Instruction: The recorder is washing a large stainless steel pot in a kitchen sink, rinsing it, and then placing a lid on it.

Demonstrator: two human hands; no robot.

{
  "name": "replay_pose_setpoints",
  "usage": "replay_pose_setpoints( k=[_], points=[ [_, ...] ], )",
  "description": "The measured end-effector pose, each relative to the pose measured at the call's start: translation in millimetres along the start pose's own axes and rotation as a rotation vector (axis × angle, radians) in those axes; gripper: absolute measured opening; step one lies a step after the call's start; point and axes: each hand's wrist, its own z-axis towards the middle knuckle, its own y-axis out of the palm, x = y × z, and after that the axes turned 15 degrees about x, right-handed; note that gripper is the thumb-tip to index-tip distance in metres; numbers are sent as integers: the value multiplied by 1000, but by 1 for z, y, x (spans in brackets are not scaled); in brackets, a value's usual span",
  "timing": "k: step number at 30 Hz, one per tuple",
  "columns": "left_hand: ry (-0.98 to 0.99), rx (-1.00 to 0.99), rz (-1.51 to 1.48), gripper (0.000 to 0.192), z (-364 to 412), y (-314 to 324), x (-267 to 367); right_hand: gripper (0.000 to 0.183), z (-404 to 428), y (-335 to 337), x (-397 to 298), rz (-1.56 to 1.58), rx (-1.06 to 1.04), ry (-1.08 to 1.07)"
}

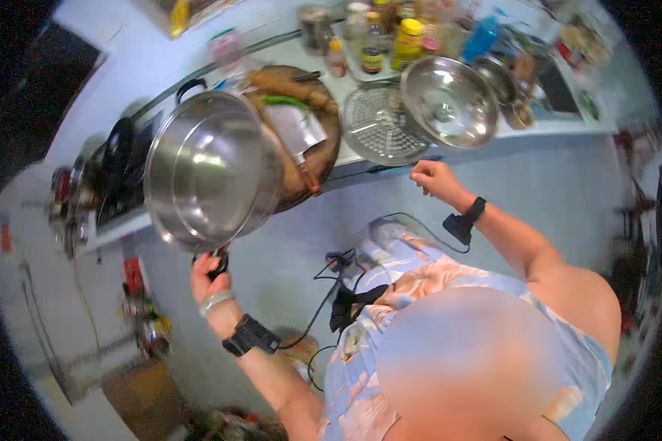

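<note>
My left hand grips the black side handle of a large stainless steel pot, tilted so that its bare inside faces the camera. Behind the pot lies a round wooden chopping board bearing a cleaver with a wooden handle and a green chili pepper. My right hand hangs in front of the counter edge with loosely curled fingers and nothing visible in it. Beyond it are a perforated metal steamer plate and a shiny steel bowl that overlaps the plate's right side.
Sauce bottles, including a yellow-capped one, crowd the back of the counter. A metal canister stands beside them. Dark cookware is at the left on the hob. A black cable hangs near my body.
</note>
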Motion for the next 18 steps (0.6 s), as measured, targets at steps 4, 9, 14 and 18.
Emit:
replay_pose_setpoints(
  k=[4,9,14,18],
  points=[
    [-79,-216,11,9,99,-23,-9,21,-26,-19,49,278,412,298],
    [9,-274,103,9,102,0,-14,80,-14,-67,100,836,645,658],
    [90,-223,78,6,120,-6,-29,100,30,-85,106,991,543,648],
    [-74,-151,84,8,102,12,-27,58,57,-92,116,985,463,659]
  ],
)
